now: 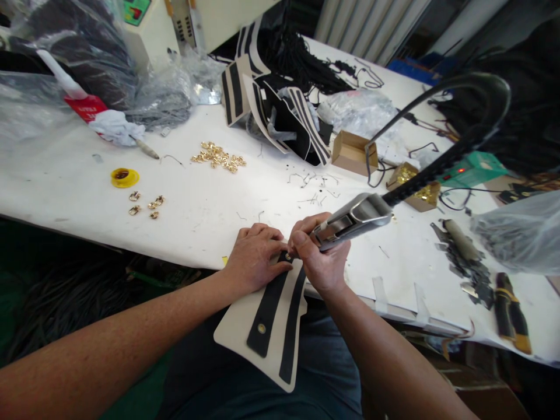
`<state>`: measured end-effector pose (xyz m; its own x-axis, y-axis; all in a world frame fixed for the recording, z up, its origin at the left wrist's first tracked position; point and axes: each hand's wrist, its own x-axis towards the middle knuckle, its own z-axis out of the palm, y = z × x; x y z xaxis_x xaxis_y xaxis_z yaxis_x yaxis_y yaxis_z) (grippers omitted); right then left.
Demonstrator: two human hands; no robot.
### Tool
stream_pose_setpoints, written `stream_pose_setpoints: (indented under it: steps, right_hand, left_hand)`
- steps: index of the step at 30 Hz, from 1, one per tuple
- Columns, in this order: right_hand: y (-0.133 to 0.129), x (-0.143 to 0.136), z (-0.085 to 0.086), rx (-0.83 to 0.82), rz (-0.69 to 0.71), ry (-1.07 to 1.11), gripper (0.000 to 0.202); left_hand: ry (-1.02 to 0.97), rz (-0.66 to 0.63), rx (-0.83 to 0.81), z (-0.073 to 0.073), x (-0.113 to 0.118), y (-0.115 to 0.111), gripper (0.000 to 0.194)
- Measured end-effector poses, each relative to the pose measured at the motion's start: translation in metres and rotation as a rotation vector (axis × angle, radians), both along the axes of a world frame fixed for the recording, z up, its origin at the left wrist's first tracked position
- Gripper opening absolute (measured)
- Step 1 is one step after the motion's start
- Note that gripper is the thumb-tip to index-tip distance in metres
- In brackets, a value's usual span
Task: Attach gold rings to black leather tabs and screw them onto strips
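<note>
Left hand [256, 256] flat, pressing cream-and-black striped panel [271, 326] at tabletop [196, 216] edge, lower centre; right hand [321, 256] fisted around metal hand tool [352, 219], tip on panel's rivet.

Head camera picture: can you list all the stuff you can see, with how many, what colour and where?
Striped panel: one, cream with black stripes, under both hands at the table edge.
Metal tool: one, silver with black cable, in the right hand.
Gold fittings: a pile, mid-table; a few more to its left.
Yellow ring: one, left on the table.
Striped panels stack: several, black and cream, far side.
Cardboard boxes: two, brown, right of the stack.
Pliers: one, black and yellow, far right.
Table: one, white.
Left hand: pressing the panel.
Right hand: gripping the tool.
</note>
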<state>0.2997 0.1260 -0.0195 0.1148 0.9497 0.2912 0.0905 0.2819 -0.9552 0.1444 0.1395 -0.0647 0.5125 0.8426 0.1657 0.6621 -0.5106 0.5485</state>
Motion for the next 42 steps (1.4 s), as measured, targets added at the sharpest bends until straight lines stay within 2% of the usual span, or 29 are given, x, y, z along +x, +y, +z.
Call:
stream_pose_setpoints:
  steps: [17, 25, 34, 39, 42]
  right_hand:
    - [0.006, -0.001, -0.011, -0.012, -0.025, -0.007, 0.024]
    - [0.003, -0.001, -0.011, -0.016, -0.038, -0.055, 0.028]
    - [-0.002, -0.005, 0.004, -0.062, -0.059, -0.083, 0.034]
    - [-0.001, -0.003, 0.018, -0.104, 0.07, -0.024, 0.052]
    - [0.003, 0.001, 0.032, -0.098, 0.11, 0.038, 0.06]
  left_hand:
    - [0.009, -0.001, -0.002, 0.001, 0.0, 0.001, 0.023]
    - [0.033, 0.008, -0.016, 0.004, 0.001, -0.001, 0.022]
    - [0.081, 0.036, 0.001, 0.011, 0.004, -0.007, 0.026]
    - [0.1, 0.047, 0.036, 0.015, 0.006, -0.011, 0.031]
    - [0.086, 0.051, 0.052, 0.016, 0.006, -0.014, 0.031]
